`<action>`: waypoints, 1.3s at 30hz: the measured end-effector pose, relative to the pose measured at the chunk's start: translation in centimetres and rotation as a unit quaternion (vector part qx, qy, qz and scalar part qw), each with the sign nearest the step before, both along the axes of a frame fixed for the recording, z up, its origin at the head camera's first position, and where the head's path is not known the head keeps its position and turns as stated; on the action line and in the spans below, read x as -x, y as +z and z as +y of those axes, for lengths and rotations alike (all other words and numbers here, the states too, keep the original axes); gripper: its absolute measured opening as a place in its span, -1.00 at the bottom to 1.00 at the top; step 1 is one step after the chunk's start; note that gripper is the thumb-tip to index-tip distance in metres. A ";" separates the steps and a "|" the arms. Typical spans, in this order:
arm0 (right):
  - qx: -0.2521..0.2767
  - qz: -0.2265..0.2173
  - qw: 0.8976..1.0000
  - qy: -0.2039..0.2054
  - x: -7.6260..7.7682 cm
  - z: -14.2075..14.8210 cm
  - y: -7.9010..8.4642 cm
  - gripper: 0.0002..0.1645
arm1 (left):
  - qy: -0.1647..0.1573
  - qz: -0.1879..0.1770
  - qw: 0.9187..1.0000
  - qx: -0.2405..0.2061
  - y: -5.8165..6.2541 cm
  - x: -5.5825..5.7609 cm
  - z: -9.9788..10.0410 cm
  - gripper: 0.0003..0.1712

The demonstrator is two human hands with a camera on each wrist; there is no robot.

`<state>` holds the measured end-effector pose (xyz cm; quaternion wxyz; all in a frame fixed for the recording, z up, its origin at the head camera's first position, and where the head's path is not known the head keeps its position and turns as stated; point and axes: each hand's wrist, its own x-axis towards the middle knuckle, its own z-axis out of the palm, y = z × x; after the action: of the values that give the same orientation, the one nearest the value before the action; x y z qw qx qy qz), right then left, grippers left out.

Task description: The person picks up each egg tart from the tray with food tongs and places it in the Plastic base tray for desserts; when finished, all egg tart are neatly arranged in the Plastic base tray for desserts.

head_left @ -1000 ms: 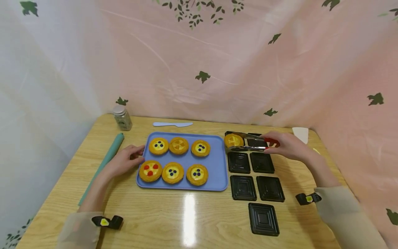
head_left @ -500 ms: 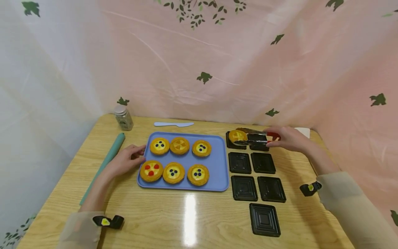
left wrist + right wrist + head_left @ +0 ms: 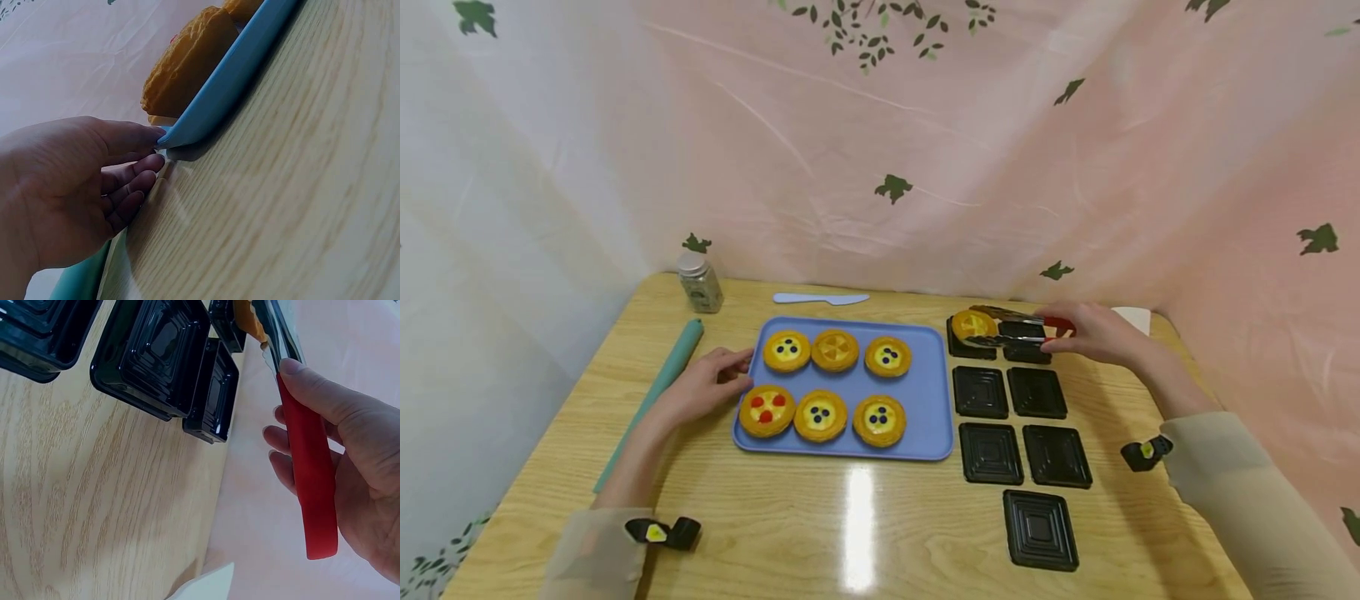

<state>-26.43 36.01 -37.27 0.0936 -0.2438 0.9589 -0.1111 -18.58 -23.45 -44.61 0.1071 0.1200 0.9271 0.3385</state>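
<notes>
In the head view my right hand grips red-handled metal tongs. Between the tong tips is a golden tart with a wedge-patterned top, sitting over the back-left black square container. The right wrist view shows my thumb and fingers around the red handle. On the other side my left hand holds the left rim of the blue tray; in the left wrist view the thumb and fingertips pinch its corner. Several tarts, including one with red berries, lie on the tray.
Several more black containers stand in two columns right of the tray. A pale knife lies behind it. At the left are a glass shaker and a teal rolling pin. A white flat piece lies at the back right.
The tongs and the tart have moved from beside the tray's right edge to the right and back, over the back-left black container. My left hand has stayed at the tray.
</notes>
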 end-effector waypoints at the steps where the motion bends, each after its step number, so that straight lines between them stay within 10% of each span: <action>1: 0.000 0.001 1.000 0.000 0.0 0.0 0.0 -0.27 | 0.001 0.000 1.000 0.000 0.0 0.0 0.0 -0.36; 39: 0.010 -0.007 1.000 0.000 -0.1 0.4 -0.3 -0.22 | -0.006 0.009 1.000 -0.005 0.1 -0.2 0.0 -0.37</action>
<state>-26.31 36.45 -37.58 0.0976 -0.2440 0.9571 -0.1222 -18.39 -23.45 -44.54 0.1001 0.1294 0.9256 0.3413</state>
